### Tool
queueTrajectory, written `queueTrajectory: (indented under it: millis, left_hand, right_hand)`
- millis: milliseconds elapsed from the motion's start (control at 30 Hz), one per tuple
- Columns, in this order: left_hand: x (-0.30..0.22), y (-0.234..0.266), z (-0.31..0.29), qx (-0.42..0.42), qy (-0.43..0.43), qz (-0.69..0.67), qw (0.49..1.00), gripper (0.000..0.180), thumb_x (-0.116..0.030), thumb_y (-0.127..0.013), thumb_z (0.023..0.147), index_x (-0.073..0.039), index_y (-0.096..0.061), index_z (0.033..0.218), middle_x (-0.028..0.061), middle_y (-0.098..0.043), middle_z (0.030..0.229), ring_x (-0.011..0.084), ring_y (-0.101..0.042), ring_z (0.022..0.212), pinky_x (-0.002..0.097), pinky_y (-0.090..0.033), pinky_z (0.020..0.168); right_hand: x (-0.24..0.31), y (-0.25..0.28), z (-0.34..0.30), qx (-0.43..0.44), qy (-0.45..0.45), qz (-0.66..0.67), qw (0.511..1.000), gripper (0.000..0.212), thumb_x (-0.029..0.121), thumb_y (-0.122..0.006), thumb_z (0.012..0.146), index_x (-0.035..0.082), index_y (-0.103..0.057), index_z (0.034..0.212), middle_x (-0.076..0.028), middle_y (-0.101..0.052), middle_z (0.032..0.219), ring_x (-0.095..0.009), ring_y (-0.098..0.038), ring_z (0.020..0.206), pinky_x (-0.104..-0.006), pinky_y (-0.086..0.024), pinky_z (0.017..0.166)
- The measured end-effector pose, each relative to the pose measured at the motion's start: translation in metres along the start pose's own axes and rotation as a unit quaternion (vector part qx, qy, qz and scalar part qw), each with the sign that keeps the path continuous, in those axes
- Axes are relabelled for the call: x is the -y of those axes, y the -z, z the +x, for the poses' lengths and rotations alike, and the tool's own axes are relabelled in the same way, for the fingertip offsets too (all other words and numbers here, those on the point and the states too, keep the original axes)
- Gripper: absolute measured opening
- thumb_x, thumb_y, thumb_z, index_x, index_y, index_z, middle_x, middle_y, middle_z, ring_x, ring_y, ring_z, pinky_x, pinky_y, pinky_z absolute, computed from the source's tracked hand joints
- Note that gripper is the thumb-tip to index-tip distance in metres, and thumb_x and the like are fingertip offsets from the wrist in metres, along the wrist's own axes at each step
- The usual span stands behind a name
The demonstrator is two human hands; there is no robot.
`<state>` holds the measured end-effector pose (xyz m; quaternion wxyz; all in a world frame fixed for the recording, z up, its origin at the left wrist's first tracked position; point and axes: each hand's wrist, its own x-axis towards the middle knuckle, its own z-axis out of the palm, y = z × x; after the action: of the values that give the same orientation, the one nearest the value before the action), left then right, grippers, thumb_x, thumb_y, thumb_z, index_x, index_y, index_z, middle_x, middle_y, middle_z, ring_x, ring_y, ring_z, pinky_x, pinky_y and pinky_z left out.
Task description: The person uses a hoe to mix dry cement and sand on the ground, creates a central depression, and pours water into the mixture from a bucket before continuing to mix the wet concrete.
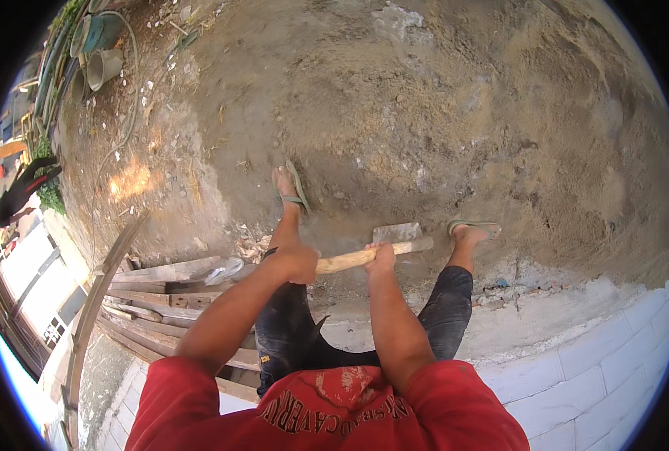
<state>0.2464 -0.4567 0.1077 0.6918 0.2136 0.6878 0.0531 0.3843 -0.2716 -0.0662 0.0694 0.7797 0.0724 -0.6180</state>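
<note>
Both my hands are closed round a pale wooden tool handle (343, 262), which slants slightly up toward the right. My left hand (298, 264) grips its left end, and my right hand (380, 257) holds it farther along, past the middle. Beyond my right hand the handle runs to a greyish end (423, 244). Just above that stretch shows a flat grey rectangular piece (397, 232); whether it is joined to the handle or lies on the ground, I cannot tell. My feet, in green flip-flops (300, 197), stand apart on either side of this piece.
Damp, uneven sandy soil (455, 128) spreads ahead. Wooden planks (161, 295) are stacked at my left, beside a curved timber (97, 301). A white block wall (597, 368) runs along the near right. Buckets (104, 68) and a hose (134, 90) lie far left; another person (20, 192) is at the left edge.
</note>
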Motion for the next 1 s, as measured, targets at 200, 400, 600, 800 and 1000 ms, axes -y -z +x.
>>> queueTrajectory:
  millis: [200,400,600,800,1000]
  left_hand:
    - [-0.031,0.091,-0.01,-0.096,0.04,0.135,0.985,0.025,-0.014,-0.06,0.08,-0.005,-0.072,0.1,0.0187,-0.072,0.091,0.0349,-0.07,0.092,0.0459,-0.053,0.078]
    - [-0.017,0.166,-0.23,-0.228,0.062,0.135,0.962,0.023,-0.013,-0.066,0.073,-0.012,-0.071,0.095,0.014,-0.071,0.085,0.0326,-0.069,0.081,0.0444,-0.054,0.073]
    - [0.114,0.056,-0.308,-0.165,0.215,-0.106,0.957,0.034,-0.018,-0.082,0.062,-0.015,-0.072,0.094,0.0128,-0.071,0.084,0.0294,-0.069,0.08,0.0416,-0.053,0.074]
    - [0.037,-0.208,-0.336,-0.264,0.194,-0.482,0.812,0.041,-0.024,-0.08,0.074,-0.008,-0.066,0.11,0.0173,-0.07,0.087,0.0268,-0.068,0.083,0.0381,-0.052,0.077]
    - [-0.064,-0.152,-0.16,-0.409,0.25,-0.556,0.679,0.051,-0.03,-0.075,0.082,0.003,-0.052,0.114,0.0268,-0.065,0.091,0.0413,-0.067,0.088,0.0447,-0.051,0.075]
  right_hand:
    - [0.026,-0.07,-0.004,0.079,0.028,0.077,0.993,0.011,0.01,-0.044,0.088,0.009,-0.041,0.078,-0.003,-0.043,0.068,-0.016,-0.044,0.056,-0.0305,-0.048,0.054]
    - [-0.031,-0.108,-0.204,0.163,-0.007,0.105,0.981,0.008,0.011,-0.047,0.094,0.005,-0.046,0.089,-0.006,-0.051,0.081,-0.019,-0.056,0.072,-0.0355,-0.054,0.07]
    - [-0.114,-0.096,-0.313,0.229,0.02,-0.097,0.968,0.032,0.017,-0.059,0.095,0.0,-0.043,0.117,-0.009,-0.056,0.105,-0.028,-0.064,0.098,-0.0426,-0.054,0.089]
    - [-0.194,-0.04,-0.299,0.261,0.078,-0.411,0.87,0.027,0.01,-0.058,0.092,0.001,-0.038,0.107,-0.012,-0.053,0.091,-0.026,-0.063,0.066,-0.0373,-0.057,0.063]
    - [-0.2,-0.182,-0.196,0.326,0.142,-0.597,0.719,0.027,0.012,-0.062,0.085,0.002,-0.043,0.102,-0.006,-0.053,0.068,-0.016,-0.053,0.048,-0.0319,-0.048,0.043]
